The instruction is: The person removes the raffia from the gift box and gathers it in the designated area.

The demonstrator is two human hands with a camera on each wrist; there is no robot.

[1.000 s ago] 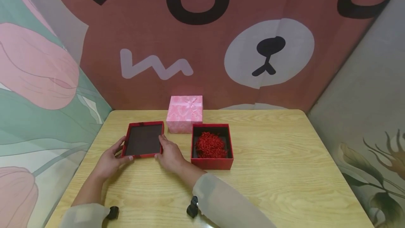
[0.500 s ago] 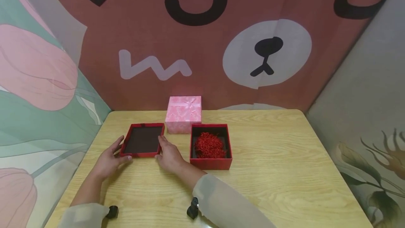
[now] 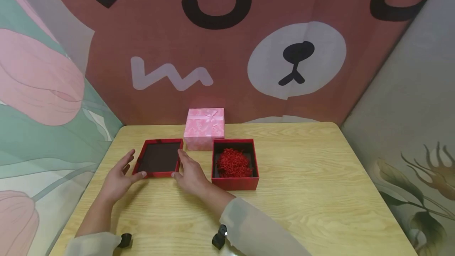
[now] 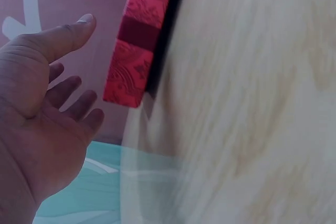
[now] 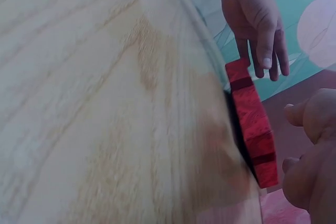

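A shallow red box lid (image 3: 158,158) lies on the table with its dark inside facing up. My left hand (image 3: 118,181) is spread beside its near left corner; in the left wrist view the fingers (image 4: 79,103) stand apart from the patterned lid (image 4: 137,45). Over on the lid's right side is my right hand (image 3: 192,174), its fingers extended along the edge. The right wrist view shows a small gap between this hand (image 5: 315,150) and the lid's red wall (image 5: 253,119). Neither hand grips anything.
Right of the lid stands an uncovered red box (image 3: 235,185) with red shredded paper (image 3: 233,163) inside. A pink gift box with a bow (image 3: 203,127) sits behind them, near the back wall. Wood-grain tabletop (image 3: 305,181) extends to the right.
The lid, earlier held tilted between both hands, now lies flat. My left hand has let go and drawn back to the left; the right fingers have loosened at its edge.
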